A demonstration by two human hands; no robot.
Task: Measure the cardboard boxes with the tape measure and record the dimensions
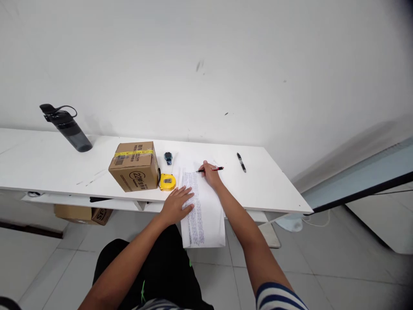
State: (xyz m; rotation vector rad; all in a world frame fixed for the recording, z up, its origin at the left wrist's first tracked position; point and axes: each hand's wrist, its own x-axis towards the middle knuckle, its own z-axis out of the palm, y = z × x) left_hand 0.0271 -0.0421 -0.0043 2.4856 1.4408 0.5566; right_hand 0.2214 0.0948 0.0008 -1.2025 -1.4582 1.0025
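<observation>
A long sheet of paper [213, 215] covered with columns of blue-violet writing lies on the white table and hangs over its front edge. My right hand [211, 174] is closed around a red and black pen [219, 168], its tip at the top of the written columns. Flat on the left edge of the paper rests my left hand [177, 204], fingers spread, holding nothing. Just beyond it sits a yellow tape measure [167, 182], beside a cardboard box [134, 168] with yellow tape across it.
A dark watch [168, 158] lies behind the tape measure. To the right is a black pen [241, 162]. A dark water bottle [69, 128] stands at the left by the wall. Under the white table [267, 185], another cardboard box [83, 214] shows.
</observation>
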